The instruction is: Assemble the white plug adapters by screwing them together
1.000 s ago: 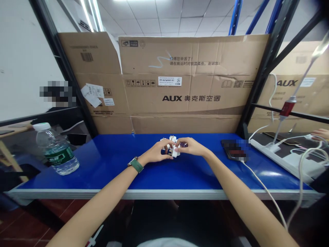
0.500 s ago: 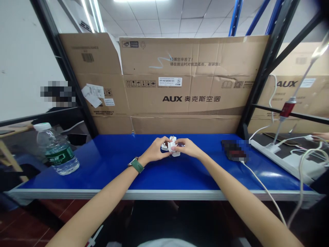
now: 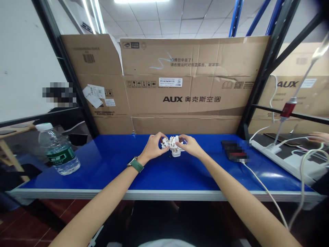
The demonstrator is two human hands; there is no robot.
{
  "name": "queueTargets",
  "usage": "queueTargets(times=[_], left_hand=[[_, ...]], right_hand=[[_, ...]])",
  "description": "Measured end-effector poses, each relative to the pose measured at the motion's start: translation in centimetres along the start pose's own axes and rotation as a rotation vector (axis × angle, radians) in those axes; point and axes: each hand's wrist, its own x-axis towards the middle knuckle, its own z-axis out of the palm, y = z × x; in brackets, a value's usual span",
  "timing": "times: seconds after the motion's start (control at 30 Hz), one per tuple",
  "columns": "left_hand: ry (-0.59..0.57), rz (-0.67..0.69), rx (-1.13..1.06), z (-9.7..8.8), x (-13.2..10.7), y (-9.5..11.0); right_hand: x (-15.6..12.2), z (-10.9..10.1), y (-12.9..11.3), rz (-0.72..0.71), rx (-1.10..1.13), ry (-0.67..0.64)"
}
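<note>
Currently I count two bare hands on my feed, facing each other over one small cluster of white plug-like pieces (image 3: 174, 144) with metal prongs. The cluster sits directly between the fingertips, above or on the blue tabletop (image 3: 154, 180); I can make out several pieces, but they overlap too much for me to give an exact number. The left hand (image 3: 153, 147) curls thumb and fingers around the cluster's left side, and the right hand (image 3: 190, 145) brings its thumb and fingers to the right side. I cannot tell whether either is clamped on a piece or merely touching. One green watch strap (image 3: 136, 165) circles the left wrist. Well left of the grip stands one water bottle (image 3: 60, 151); well right lie one dark phone (image 3: 232, 152) and, farther out, one white power strip (image 3: 279, 162). Beyond the grip rises one large cardboard sheet (image 3: 192, 80). At the far right I see one co-worker's hand (image 3: 319, 137).
</note>
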Motion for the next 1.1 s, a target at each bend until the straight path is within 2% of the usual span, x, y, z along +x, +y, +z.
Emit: queueTargets(times=[0.07,0.13,0.23,0.37,0.5,0.6,0.7,0.8,0.9,1.0,1.1], left_hand=[[0.051,-0.029,0.001,0.0,0.1,-0.5],[0.081,-0.059,0.016,-0.1,0.1,-1.0],[0.065,-0.161,0.112,-0.1,0.1,-1.9],[-0.051,-0.416,0.32,-0.4,-0.1,-3.1],[-0.2,-0.663,0.524,-0.9,-0.6,-3.9],[-0.292,-0.772,0.612,-1.3,-0.8,-4.2],[-0.312,-0.798,0.663,-1.5,-0.9,-4.2],[-0.311,-0.799,0.682,-1.6,-0.9,-4.2],[-0.316,-0.81,0.68,-1.7,-0.8,-4.2],[-0.316,-0.833,0.67,-1.9,-0.7,-4.3],[-0.309,-0.854,0.669,-2.0,-0.6,-4.5]], right_hand=[[0.2,-0.5,0.5,0.012,-0.052,0.05],[0.2,-1.1,1.1,0.083,-0.117,0.076],[0.1,-2.1,1.8,0.208,-0.3,0.048],[-0.2,-3.2,2.1,0.426,-0.627,-0.034],[-0.3,-3.8,2.1,0.597,-0.784,-0.166],[-0.3,-4.0,2.2,0.638,-0.799,-0.219],[-0.4,-4.2,2.4,0.648,-0.789,-0.211],[-0.3,-4.1,2.4,0.585,-0.77,-0.142],[-0.1,-3.6,2.1,0.345,-0.677,-0.117],[-0.1,-2.6,1.5,0.058,-0.491,-0.213],[-0.3,-1.2,1.2,-0.12,-0.371,-0.293]])
